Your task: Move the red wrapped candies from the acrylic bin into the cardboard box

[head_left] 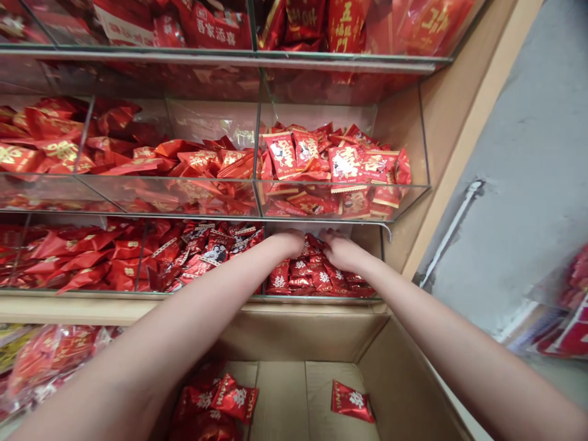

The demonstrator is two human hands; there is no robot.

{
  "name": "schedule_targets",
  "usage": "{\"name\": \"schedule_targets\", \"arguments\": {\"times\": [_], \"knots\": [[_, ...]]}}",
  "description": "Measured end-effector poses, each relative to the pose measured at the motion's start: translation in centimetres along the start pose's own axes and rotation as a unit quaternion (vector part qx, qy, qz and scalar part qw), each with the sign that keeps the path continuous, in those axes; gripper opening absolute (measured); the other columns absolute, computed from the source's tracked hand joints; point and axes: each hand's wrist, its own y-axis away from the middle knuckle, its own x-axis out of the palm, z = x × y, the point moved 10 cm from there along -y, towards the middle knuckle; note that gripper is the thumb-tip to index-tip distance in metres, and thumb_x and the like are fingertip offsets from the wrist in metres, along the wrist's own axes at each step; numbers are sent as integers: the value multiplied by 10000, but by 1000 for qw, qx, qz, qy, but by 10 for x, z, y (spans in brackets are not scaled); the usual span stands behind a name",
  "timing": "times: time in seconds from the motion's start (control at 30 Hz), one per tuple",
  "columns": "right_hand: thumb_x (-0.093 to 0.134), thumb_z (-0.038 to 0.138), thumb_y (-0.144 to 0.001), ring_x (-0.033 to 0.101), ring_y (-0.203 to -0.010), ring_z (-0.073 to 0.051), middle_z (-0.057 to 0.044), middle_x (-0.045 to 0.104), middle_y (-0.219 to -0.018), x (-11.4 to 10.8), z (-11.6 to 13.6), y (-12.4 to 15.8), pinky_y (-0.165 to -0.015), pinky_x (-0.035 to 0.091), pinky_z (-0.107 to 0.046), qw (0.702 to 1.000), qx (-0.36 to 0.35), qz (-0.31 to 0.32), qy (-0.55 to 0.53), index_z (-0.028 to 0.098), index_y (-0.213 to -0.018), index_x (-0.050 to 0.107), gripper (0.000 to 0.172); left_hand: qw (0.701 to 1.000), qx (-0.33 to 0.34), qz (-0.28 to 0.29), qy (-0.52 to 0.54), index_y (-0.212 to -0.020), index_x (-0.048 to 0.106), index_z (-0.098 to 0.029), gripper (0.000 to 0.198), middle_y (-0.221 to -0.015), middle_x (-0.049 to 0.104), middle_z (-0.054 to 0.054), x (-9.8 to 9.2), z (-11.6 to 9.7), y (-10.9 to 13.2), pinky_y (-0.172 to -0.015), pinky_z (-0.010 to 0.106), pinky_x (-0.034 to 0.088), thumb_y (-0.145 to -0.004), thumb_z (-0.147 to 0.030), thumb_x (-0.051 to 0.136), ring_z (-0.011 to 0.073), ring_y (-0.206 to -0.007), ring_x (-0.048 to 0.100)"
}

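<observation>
Both my hands reach into the lower right shelf compartment, at the back of a pile of small red wrapped candies (312, 272) with white and gold print. My left hand (293, 243) bends down at the left side of the pile, its fingers hidden behind the candies. Opposite it, my right hand (340, 251) rests against the pile's right side, the blurred fingertips pointing inward and touching candies. Whether either hand grips any is not visible. Below stands an open cardboard box (298, 334) with several matching candies (234, 398) at its left and a single candy (353, 401) at its right.
Clear dividers split the shelves. Just above my hands runs the middle shelf's edge (321, 220), with larger red packets (346, 165) behind its clear front. A wooden side panel (452, 135) bounds the right. Bagged goods (55, 355) lie at lower left.
</observation>
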Motion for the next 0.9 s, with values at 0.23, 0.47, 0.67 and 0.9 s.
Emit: {"name": "schedule_targets", "arguments": {"times": [0.23, 0.47, 0.67, 0.9], "knots": [[535, 308, -723, 307, -1170, -234, -98, 462, -1228, -2, 20, 1, -958, 236, -368, 993, -95, -67, -4, 138, -1163, 474, 476, 1000, 5, -13, 6, -1064, 496, -145, 310, -1072, 521, 76, -9, 1, 3, -783, 384, 441, -826, -336, 442, 180, -926, 525], [485, 286, -779, 372, -1116, -245, -107, 587, -1033, 0, 23, -8, -922, 251, -388, 996, -64, -54, 32, 154, -974, 579, 253, 999, 31, 14, -15, -1043, 508, -150, 274, -1054, 528, 71, -1, -7, 3, -769, 365, 450, -824, -306, 454, 169, -904, 531], [446, 255, -792, 502, -962, -198, -103, 611, -992, -24, 29, 13, -848, 335, -311, 990, -102, -100, 20, 149, -979, 595, 261, 996, 63, -55, -15, -1160, 445, -141, 392, -1138, 523, 125, -24, -12, 30, -815, 320, 415, -806, -307, 457, 218, -994, 518], [495, 278, -759, 577, -769, -159, -57, 661, -822, -7, 63, 36, -693, 394, -231, 985, -170, -8, -41, 176, -815, 655, 197, 991, 114, -40, -54, -877, 641, -92, 229, -863, 650, 153, -7, -25, 74, -686, 316, 457, -735, -198, 496, 261, -804, 608]]}}
